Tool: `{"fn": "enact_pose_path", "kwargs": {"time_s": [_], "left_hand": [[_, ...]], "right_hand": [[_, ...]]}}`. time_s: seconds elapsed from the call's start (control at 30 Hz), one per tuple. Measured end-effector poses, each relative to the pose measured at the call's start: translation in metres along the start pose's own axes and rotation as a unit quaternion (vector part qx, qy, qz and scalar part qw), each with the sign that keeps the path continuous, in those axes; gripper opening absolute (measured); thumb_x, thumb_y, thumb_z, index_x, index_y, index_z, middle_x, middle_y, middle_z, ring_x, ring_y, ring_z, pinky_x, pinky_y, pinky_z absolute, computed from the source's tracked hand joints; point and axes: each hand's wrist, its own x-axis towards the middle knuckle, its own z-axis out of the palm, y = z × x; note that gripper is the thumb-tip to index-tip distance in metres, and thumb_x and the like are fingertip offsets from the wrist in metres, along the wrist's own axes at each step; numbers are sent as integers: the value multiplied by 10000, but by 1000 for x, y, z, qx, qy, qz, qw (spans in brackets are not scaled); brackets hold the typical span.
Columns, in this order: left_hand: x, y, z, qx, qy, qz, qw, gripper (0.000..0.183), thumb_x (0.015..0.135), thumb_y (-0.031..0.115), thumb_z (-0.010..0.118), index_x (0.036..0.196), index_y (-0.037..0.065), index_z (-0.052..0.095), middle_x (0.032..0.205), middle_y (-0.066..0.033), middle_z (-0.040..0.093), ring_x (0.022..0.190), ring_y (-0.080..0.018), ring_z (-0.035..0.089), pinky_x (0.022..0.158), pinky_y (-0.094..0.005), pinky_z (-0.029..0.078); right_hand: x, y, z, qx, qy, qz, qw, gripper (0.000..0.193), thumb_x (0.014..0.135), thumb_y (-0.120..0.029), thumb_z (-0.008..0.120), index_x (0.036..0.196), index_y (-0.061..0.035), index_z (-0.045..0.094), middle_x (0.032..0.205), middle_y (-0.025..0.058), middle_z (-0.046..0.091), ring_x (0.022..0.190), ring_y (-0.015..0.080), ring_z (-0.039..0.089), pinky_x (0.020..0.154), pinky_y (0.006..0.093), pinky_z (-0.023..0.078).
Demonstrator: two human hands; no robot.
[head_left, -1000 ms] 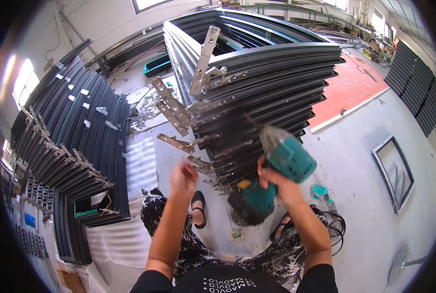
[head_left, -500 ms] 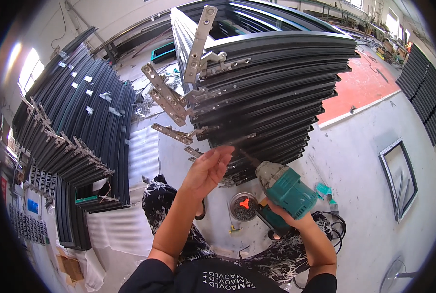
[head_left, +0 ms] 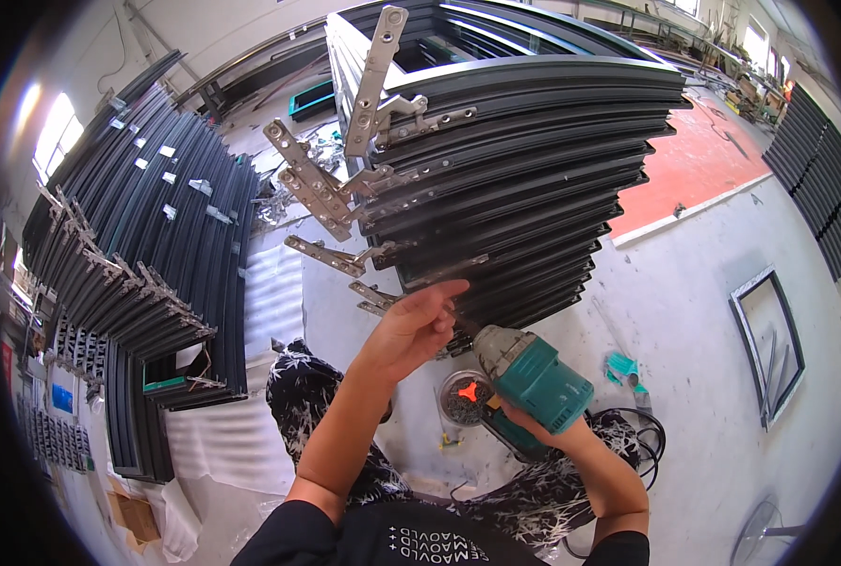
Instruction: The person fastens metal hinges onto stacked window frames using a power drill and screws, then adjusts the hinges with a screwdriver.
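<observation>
Far to your left, a leaning row of dark window frames (head_left: 147,283) filled that side of the floor, small silver hinge arms sticking out along its lower edge. Beside it lay a strip of white corrugated sheeting (head_left: 274,302). Between that row and the middle, loose metal parts littered the concrete floor (head_left: 684,283) near a green crate (head_left: 312,97).

Straight ahead stood the tall stack of dark frames (head_left: 524,160), and its silver friction hinges (head_left: 321,193) swung out to the left at several levels, one long arm pointing up at the top. Those opened hinges crowded the space just left of where you worked.

Your left hand (head_left: 413,325) was raised with the fingers spread and open, holding nothing, the fingertips touching or just short of the lower frame edges (you could not tell which from this angle).

Below it, on the floor between your patterned trouser legs, sat a small round tub (head_left: 465,396) holding dark screws with an orange piece on top.

Your right hand (head_left: 534,429) was clamped round the grip of the teal cordless driver (head_left: 532,377), whose nose pointed up toward the bottom of the stack, close under your left hand. Its body was teal with a black chuck end.

Further right lay a black cable coil (head_left: 642,429), a teal scrap (head_left: 620,366), and one separate frame (head_left: 769,340) flat on the floor.
</observation>
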Motion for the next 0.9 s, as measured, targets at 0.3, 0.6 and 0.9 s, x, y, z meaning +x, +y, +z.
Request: {"fn": "enact_pose_path", "kwargs": {"time_s": [0.3,0.6,0.9], "left_hand": [[-12,20,-20,133,3,17,991,157,913,128,612,1024,18,591,850,-27,569,765,-99,528,682,-230,439],[-15,24,-10,211,66,33,975,148,915,123,614,1019,18,603,874,-1,578,733,-82,552,686,-207,480],[-11,35,-7,355,48,14,933,224,907,201,637,958,-17,630,724,6,541,632,-51,452,556,-177,358]], "right_hand": [[-2,1,1,14,-5,5,1000,292,763,-205,724,1032,-111,659,997,65,648,886,293,612,766,420,477],[0,9,9,4,-22,-33,999,334,762,-217,726,1066,-104,644,1006,73,643,894,284,610,778,411,475],[6,6,5,-114,-15,-110,987,263,766,-217,710,1007,-123,659,981,11,665,915,255,617,840,433,427]]}}
